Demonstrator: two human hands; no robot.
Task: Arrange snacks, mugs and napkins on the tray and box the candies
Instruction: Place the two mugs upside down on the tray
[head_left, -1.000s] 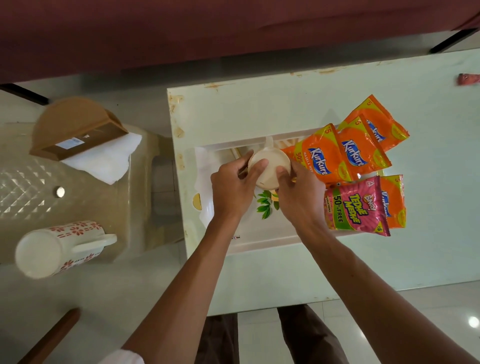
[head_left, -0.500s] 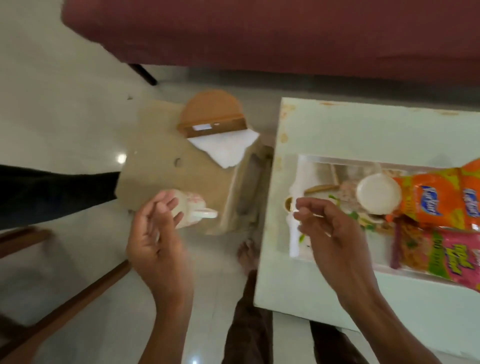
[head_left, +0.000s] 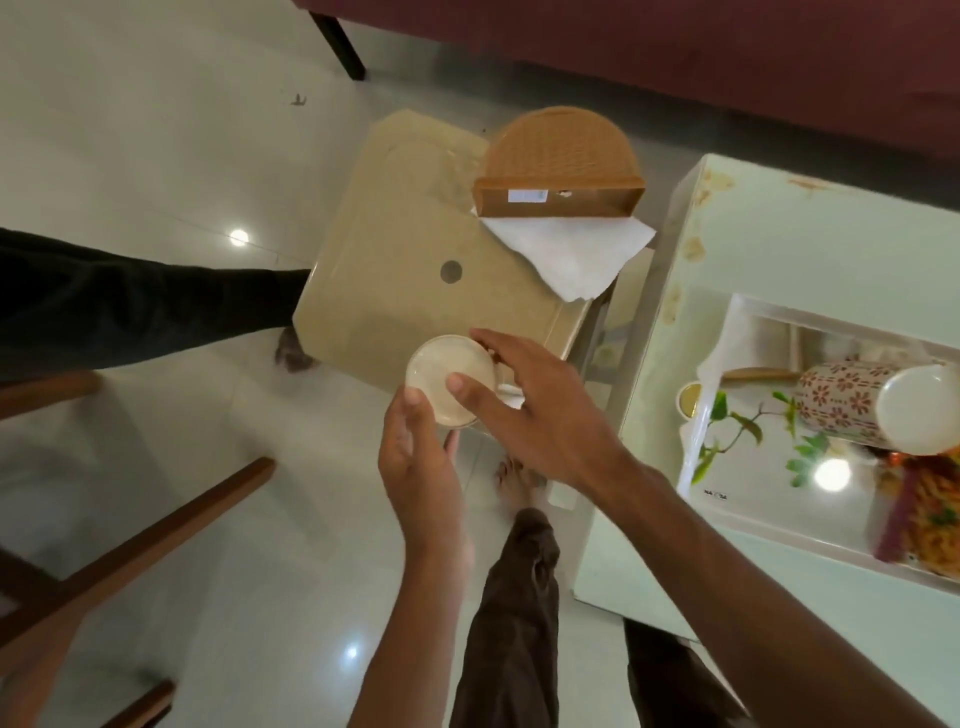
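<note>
As both hands (head_left: 524, 410) grip round glossy mug (head_left: 449, 378).

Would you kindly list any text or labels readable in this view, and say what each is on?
"NA", then blurred characters: small black print on the white floral tray.
White sticker on the brown wicker napkin holder: too small to read.
Pink and orange snack packets: print blurred and cut off, unreadable.
Nothing else legible.
</note>
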